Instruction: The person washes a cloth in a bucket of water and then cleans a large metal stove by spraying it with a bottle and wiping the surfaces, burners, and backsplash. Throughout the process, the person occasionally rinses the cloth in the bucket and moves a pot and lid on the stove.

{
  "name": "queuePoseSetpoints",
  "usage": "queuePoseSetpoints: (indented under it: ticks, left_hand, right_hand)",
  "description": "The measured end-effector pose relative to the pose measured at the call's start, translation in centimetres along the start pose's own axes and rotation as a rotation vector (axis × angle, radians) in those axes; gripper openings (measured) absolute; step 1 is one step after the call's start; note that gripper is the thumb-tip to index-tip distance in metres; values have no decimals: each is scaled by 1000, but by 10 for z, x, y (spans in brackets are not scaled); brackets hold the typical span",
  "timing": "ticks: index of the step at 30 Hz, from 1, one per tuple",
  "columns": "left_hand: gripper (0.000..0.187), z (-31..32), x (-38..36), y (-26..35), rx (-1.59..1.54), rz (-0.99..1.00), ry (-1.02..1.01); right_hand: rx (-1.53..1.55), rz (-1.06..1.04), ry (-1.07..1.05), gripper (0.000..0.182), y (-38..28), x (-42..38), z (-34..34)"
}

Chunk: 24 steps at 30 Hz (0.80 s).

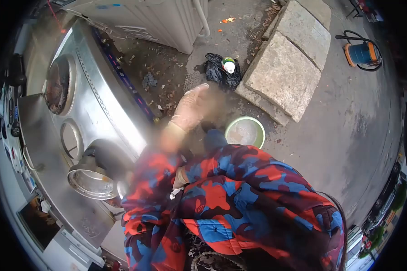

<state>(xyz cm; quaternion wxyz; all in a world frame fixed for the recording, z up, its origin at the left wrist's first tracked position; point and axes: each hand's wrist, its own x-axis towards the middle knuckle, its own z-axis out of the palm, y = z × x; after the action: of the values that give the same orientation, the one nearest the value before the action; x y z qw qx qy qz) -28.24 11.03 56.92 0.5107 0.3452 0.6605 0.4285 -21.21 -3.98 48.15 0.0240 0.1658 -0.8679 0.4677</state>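
My left hand (190, 109), in a thin pale glove, reaches out over the ground between the steel stove and the green-rimmed basin. Its fingers are smeared by motion, and I make out nothing held in it. My right hand (180, 177) lies across my body against the left sleeve (154, 178), mostly hidden by the camouflage-patterned cloth. A small white scrap shows just below it. The basin (260, 131) sits beyond my right sleeve. Past my left hand, a white-and-green bottle (229, 66) lies on a black plastic bag (215, 72).
At left stands a stainless-steel stove (101, 97) with round burner openings and a metal ring-shaped pot (92, 183). Stacked stone slabs (282, 74) lie at right. Farther off is an orange-and-blue vacuum cleaner (362, 53). A pale ribbed casing (163, 22) stands at the top.
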Motion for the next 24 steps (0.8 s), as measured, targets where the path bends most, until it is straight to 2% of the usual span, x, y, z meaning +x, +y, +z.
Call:
queuePoseSetpoints:
  ticks: [1, 3, 5, 8, 9, 11, 12, 14, 15, 17, 19, 20, 23, 24]
  left_hand:
    - [45, -3, -17, -5, 243, 124, 3]
    - [41, -9, -52, -26, 144, -15, 21]
    - [39, -19, -96, -29, 123, -46, 88]
    - [37, -27, -163, -48, 26, -97, 272]
    - [36, -29, -187, -62, -36, -90, 333]
    - [35, -31, -231, -68, -175, -137, 400]
    - [35, -35, -254, -88, -58, -90, 413]
    - [34, -29, -289, -105, -53, -140, 446]
    - [33, -25, -303, -111, -47, -198, 463]
    - [32, -20, -328, -113, -160, -219, 505]
    - [32, -14, -356, -121, -256, -170, 562]
    - [31, -13, -373, -116, -271, -183, 593]
    - [31, -2, -428, -156, -193, -159, 706]
    - [35, 3, -449, -163, -276, -229, 751]
  right_hand:
    - [78, 7, 32, 23, -3, 1, 3]
    - [-110, -62, -107, 23, -9, 5, 8]
    - [-228, -96, -202, 24, -7, -5, 2]
    - [-184, -48, -140, 24, -4, -15, 0]
    - [-56, -19, -55, 25, -6, -12, 2]
    - [456, 62, 212, 25, -17, -7, 9]
    - [589, 64, 271, 25, -22, -3, 14]
    - [270, -52, 122, 26, -20, 2, 29]
    - [-163, -183, -50, 25, -15, 3, 35]
    - [-374, -154, -292, 25, -25, 6, 28]
    - [-419, -77, -328, 27, -34, 10, 32]
    - [-443, -78, -271, 28, -35, 8, 37]
    - [-565, -76, -166, 32, -49, 7, 38]
    - [-564, -16, -189, 33, -57, 9, 39]
